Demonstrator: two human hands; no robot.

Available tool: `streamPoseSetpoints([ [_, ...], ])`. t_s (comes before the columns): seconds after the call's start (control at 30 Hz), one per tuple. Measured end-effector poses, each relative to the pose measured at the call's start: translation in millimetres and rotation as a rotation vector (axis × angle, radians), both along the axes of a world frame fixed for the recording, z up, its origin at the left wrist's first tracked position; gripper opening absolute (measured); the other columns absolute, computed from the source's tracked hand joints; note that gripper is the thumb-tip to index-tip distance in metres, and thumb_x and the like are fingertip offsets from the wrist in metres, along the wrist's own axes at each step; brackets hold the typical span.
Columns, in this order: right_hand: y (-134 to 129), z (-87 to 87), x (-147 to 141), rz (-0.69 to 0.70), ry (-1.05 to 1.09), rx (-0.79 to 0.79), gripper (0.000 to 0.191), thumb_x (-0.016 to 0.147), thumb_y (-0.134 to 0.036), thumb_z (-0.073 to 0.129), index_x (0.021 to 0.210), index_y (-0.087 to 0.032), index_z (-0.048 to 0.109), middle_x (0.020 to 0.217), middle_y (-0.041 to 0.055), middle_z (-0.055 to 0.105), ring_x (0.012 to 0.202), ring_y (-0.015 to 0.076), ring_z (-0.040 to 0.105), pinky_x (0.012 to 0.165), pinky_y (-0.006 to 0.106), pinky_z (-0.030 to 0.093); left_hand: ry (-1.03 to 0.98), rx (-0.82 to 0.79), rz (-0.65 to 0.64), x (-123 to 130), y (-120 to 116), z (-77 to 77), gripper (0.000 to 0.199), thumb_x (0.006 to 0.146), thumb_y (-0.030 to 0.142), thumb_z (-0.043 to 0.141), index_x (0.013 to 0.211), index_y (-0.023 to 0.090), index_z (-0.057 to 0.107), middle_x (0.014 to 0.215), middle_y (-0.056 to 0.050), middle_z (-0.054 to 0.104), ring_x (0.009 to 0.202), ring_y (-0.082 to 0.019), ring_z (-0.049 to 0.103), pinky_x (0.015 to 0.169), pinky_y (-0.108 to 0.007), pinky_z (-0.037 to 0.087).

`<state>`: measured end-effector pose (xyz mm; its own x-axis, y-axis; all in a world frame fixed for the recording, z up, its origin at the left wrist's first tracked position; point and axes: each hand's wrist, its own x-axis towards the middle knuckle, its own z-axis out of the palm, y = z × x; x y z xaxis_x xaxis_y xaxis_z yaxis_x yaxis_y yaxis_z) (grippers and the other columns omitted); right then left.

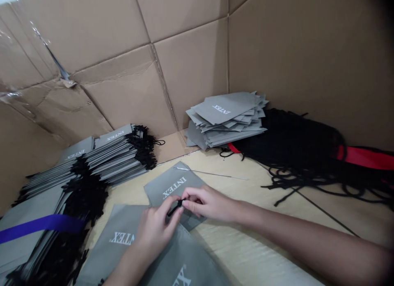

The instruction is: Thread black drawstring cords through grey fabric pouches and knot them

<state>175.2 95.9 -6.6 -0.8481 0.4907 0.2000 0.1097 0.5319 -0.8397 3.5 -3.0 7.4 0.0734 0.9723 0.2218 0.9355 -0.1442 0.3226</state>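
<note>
Above several grey pouches printed INTEX, my left hand (155,226) pinches a short piece of black cord (180,203) between thumb and fingers. My right hand (205,200) meets it from the right, thumb and forefinger closed on the same cord. What the cord does inside the fingertips is too small to make out. One grey pouch (170,183) lies just beyond the hands, and another pouch (118,220) is partly under my left wrist. A thin metal needle-like tool (212,173) rests across the far pouch and the table.
Stacked pouches with black cords (113,154) stand at the left, and a nearer bundle has a purple band (43,226). At the back is a loose pouch pile (227,117). Beside it lies a black cord bundle (295,134) with red ties. Cardboard walls (191,64) enclose the table (234,220).
</note>
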Motion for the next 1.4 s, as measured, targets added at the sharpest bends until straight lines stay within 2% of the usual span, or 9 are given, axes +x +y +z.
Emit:
streamPoseSetpoints([
  [0.13, -1.3, -0.8, -1.2, 0.011, 0.013, -0.023, 0.020, 0.091, -0.036, 0.045, 0.088, -0.018, 0.053, 0.057, -0.0055, 0.054, 0.052, 0.0080, 0.046, 0.049, 0.018, 0.032, -0.046, -0.014, -0.044, 2.4, -2.1, 4.7, 0.030, 0.087, 0.036, 0.043, 0.113, 0.023, 0.053, 0.069, 0.001, 0.064, 0.057, -0.015, 0.059, 0.055, -0.022, 0.037],
  [0.23, -3.8, -0.4, -2.2, 0.008, 0.009, -0.046, 0.018, 0.089, -0.035, 0.047, 0.087, -0.018, 0.053, 0.057, -0.0055, 0.054, 0.051, 0.0073, 0.045, 0.048, 0.017, 0.031, -0.152, -0.029, -0.067, 2.3, -0.9, 4.4, 0.024, 0.091, 0.034, 0.038, 0.100, 0.021, 0.056, 0.076, -0.001, 0.064, 0.064, -0.015, 0.058, 0.059, -0.022, 0.037],
  [0.33, -7.0, 1.2, -2.7, 0.037, 0.022, -0.090, 0.013, 0.086, -0.029, 0.051, 0.080, -0.018, 0.051, 0.057, -0.0061, 0.053, 0.050, 0.0065, 0.043, 0.046, 0.017, 0.029, -0.301, -0.082, -0.122, 0.0, 1.9, 0.9, 0.023, 0.091, 0.035, 0.039, 0.085, 0.019, 0.054, 0.069, 0.000, 0.058, 0.061, -0.013, 0.052, 0.056, -0.020, 0.035],
  [0.5, -11.9, 6.2, -4.1, 0.210, 0.124, -0.427, 0.014, 0.086, -0.022, 0.051, 0.074, -0.018, 0.044, 0.052, -0.0093, 0.047, 0.044, 0.0040, 0.038, 0.044, 0.015, 0.028, -0.523, -0.143, -0.229, -2.2, 5.6, -2.2, 0.027, 0.091, 0.033, 0.038, 0.071, 0.017, 0.049, 0.063, 0.002, 0.052, 0.059, -0.011, 0.046, 0.057, -0.019, 0.035],
  [0.57, -13.2, 7.4, -5.4, 0.253, 0.178, -0.537, 0.016, 0.086, -0.023, 0.052, 0.073, -0.018, 0.043, 0.048, -0.0110, 0.045, 0.041, 0.0030, 0.034, 0.042, 0.014, 0.027, -0.542, -0.114, -0.258, -2.0, 6.4, -1.8, 0.027, 0.090, 0.030, 0.039, 0.068, 0.017, 0.049, 0.061, 0.002, 0.051, 0.058, -0.010, 0.045, 0.057, -0.019, 0.034],
  [0.67, -13.8, 7.3, -7.3, 0.279, 0.248, -0.611, 0.021, 0.084, -0.027, 0.057, 0.072, -0.018, 0.043, 0.046, -0.0123, 0.043, 0.038, 0.0025, 0.032, 0.039, 0.014, 0.025, -0.507, -0.039, -0.282, -2.1, 7.0, -0.8, 0.027, 0.087, 0.028, 0.042, 0.064, 0.017, 0.048, 0.056, 0.003, 0.046, 0.054, -0.009, 0.040, 0.053, -0.019, 0.031],
  [1.2, -9.9, 5.0, -9.7, 0.247, 0.244, -0.618, 0.029, 0.080, -0.038, 0.064, 0.072, -0.016, 0.047, 0.048, -0.0107, 0.044, 0.041, 0.0031, 0.037, 0.038, 0.014, 0.025, -0.400, 0.072, -0.303, -3.8, 6.3, 6.2, 0.031, 0.088, 0.029, 0.040, 0.060, 0.017, 0.048, 0.054, 0.004, 0.043, 0.050, -0.009, 0.039, 0.051, -0.019, 0.030],
  [1.3, -5.5, 7.5, -6.9, 0.243, 0.228, -0.608, 0.029, 0.080, -0.040, 0.063, 0.074, -0.017, 0.046, 0.049, -0.0105, 0.045, 0.040, 0.0034, 0.036, 0.036, 0.014, 0.024, -0.410, 0.086, -0.272, -7.7, 6.6, 4.5, 0.035, 0.088, 0.033, 0.039, 0.059, 0.017, 0.048, 0.053, 0.003, 0.045, 0.050, -0.010, 0.040, 0.051, -0.020, 0.031],
  [1.4, 2.3, 13.8, -1.3, 0.174, 0.238, -0.528, 0.027, 0.085, -0.042, 0.057, 0.078, -0.019, 0.044, 0.051, -0.0101, 0.047, 0.040, 0.0037, 0.035, 0.037, 0.014, 0.025, -0.514, 0.063, -0.202, -13.6, 8.3, 1.8, 0.037, 0.089, 0.040, 0.038, 0.061, 0.017, 0.047, 0.055, 0.001, 0.050, 0.052, -0.011, 0.044, 0.053, -0.021, 0.034],
])
